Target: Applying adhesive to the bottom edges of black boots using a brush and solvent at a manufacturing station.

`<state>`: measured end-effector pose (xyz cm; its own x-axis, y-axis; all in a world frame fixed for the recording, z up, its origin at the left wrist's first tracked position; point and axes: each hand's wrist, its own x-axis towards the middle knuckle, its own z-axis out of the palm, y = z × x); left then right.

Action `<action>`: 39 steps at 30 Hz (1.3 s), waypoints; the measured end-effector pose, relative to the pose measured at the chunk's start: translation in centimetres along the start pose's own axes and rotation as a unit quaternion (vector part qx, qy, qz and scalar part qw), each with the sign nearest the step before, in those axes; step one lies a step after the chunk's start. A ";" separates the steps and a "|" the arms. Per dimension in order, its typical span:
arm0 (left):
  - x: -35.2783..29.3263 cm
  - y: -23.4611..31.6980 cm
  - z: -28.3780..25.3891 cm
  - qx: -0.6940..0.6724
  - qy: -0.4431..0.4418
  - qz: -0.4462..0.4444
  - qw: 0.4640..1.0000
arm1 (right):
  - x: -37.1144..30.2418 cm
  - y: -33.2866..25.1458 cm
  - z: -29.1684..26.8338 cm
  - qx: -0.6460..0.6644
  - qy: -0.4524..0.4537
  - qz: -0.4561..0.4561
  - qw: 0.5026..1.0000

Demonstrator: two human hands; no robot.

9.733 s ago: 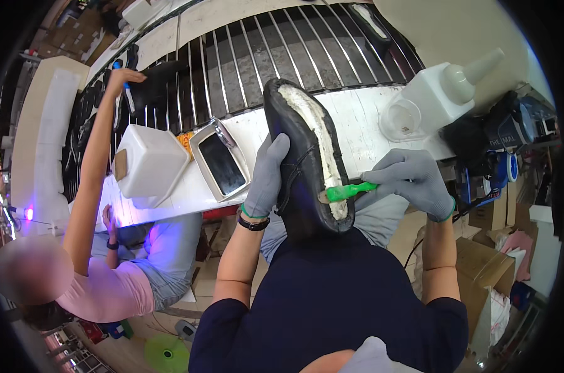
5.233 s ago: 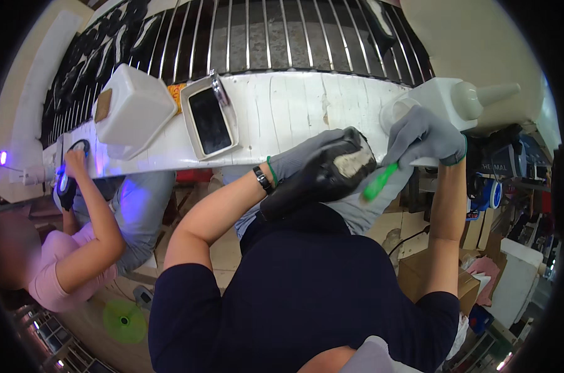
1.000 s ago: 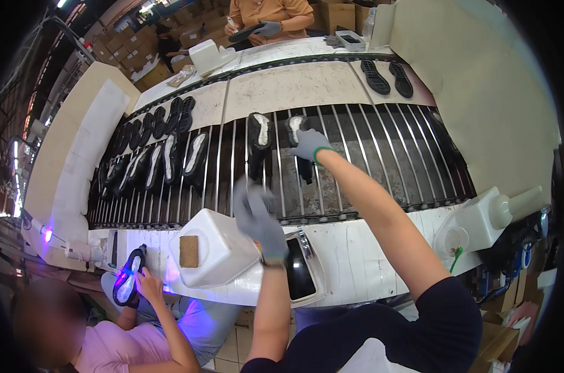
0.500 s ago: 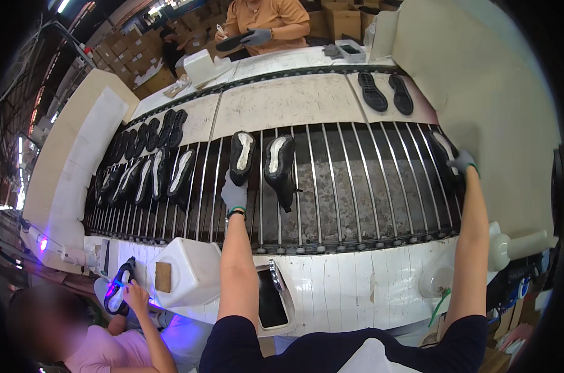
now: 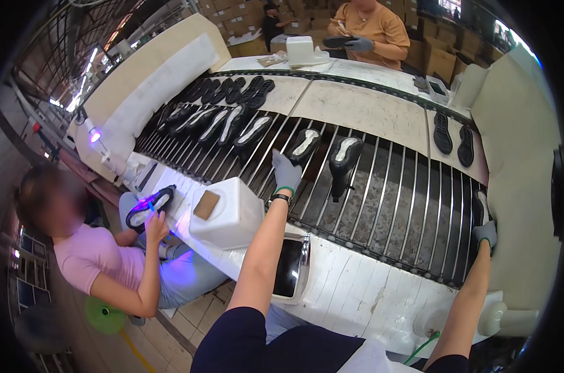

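The person's left hand point(image 5: 287, 173) is at the near end of a black shoe point(image 5: 304, 144) on the metal bars point(image 5: 381, 180), its thumb side raised; whether its fingers grip the shoe cannot be told, since the shoe covers them. The right hand point(image 5: 486, 233) is at the near end of another shoe point(image 5: 482, 202) beside the cream wall point(image 5: 521, 186); that shoe is dark and narrow in view, and the hand's hold on it cannot be made out either.

5.2 s earlier, the left hand held a shoe and the right hand a green brush; now the brush point(image 5: 422, 348) leans at the clear cup point(image 5: 427, 322) on the bench point(image 5: 356, 280). 1.0 s earlier, the right hand was on a shoe in the middle of the bars and the left was a blur above the white container point(image 5: 229, 214). Compared with 0.5 s ago, both hands are at the same 2 shoes, while the view has swung and tilted. A 3rd shoe point(image 5: 343, 163) lies between them, untouched.

The left forearm partly covers the tray point(image 5: 287, 267). The brush's bristles are hard to see, and the face of the co-worker in orange point(image 5: 378, 31) is cut off by the top edge.
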<state>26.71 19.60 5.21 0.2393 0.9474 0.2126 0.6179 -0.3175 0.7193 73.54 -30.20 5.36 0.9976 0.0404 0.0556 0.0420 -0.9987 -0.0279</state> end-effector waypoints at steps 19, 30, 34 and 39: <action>-34.4 13.9 -9.1 -0.665 -0.185 -0.026 0.723 | -38.3 2.4 -22.7 0.521 -0.017 -0.377 0.766; -38.4 3.7 -7.9 -0.310 -0.180 0.135 0.924 | -44.5 12.5 1.6 0.364 0.223 0.035 0.904; -40.2 1.9 -8.0 -0.336 -0.206 0.125 0.911 | -44.7 13.7 1.6 0.516 0.185 0.075 0.833; -40.5 1.3 -8.2 -0.200 -0.226 0.190 0.934 | -43.7 14.8 -4.2 0.458 0.128 0.017 0.880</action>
<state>11.70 -18.91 2.98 0.7330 0.6257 0.2668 0.1164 -0.5018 0.8571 30.32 -46.84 6.75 0.9592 -0.1143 0.2586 0.1553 -0.5516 -0.8195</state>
